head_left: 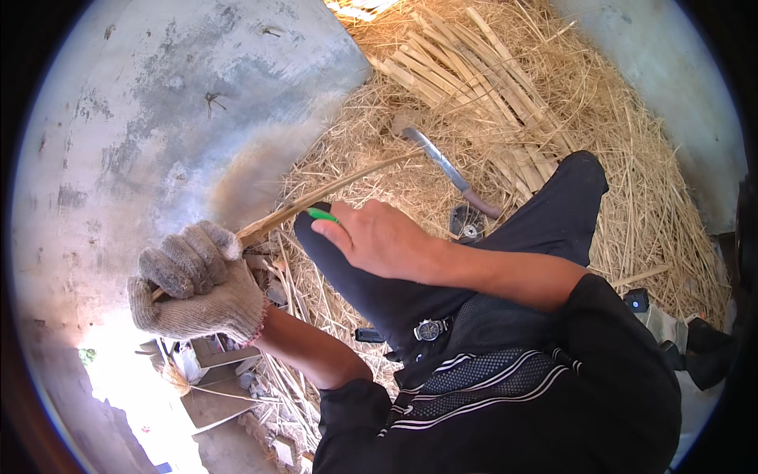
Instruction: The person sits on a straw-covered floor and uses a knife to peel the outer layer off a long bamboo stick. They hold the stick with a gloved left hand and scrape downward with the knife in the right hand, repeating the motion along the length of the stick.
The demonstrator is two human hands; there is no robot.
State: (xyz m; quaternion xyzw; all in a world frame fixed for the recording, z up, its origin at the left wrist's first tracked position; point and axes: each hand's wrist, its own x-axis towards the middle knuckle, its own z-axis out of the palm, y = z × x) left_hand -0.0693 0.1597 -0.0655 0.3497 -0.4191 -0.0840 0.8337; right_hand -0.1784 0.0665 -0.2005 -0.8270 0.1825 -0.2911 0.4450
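My left hand (193, 284), in a grey knitted work glove, is closed round one end of a long, thin bamboo strip (332, 187). The strip slants up and away to the right, passing over my dark-trousered knee. My bare right hand (387, 241) is closed on a green-handled tool (321, 215) held close to the strip above that knee. Only a bit of the green handle shows; the fingers hide the rest, so its blade cannot be made out.
Beyond my knees a curved machete (442, 163) with a brown handle lies on a heap of pale shavings (632, 189). A bundle of split bamboo strips (482, 79) rests farther back. A stained wall (197, 103) rises at left. A wristwatch (429, 329) sits by my lap.
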